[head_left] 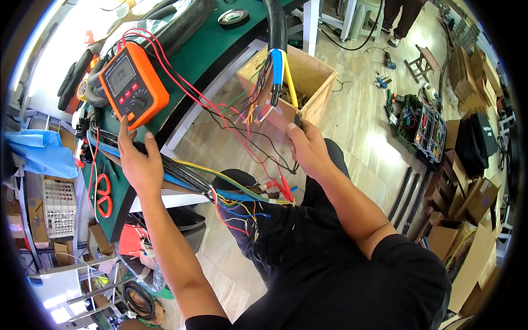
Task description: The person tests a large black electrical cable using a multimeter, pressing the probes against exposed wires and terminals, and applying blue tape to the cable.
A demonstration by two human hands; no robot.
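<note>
An orange insulation tester (144, 104) with a grey screen and a dial lies on the green table, tilted toward me. My left hand (140, 165) is open, fingers stretched out, one fingertip at the tester's lower edge. My right hand (309, 147) pinches a black clip (297, 119) at the lower end of a yellow wire (290, 82). That wire hangs from a thick black cable (276, 25) beside a blue wire (277, 69) and several thin coloured ones. A red alligator clip (286, 190) sits at a second cable's stripped end above my lap. Red and black leads run from the tester.
A wooden box (324, 91) stands under the hanging cable. On the table (220, 47) lie black tape (233, 18) and orange-handled scissors (104, 196). An open toolbox (426, 129) and cardboard boxes (467, 203) sit on the right-hand floor. Another person's legs (401, 16) show far off.
</note>
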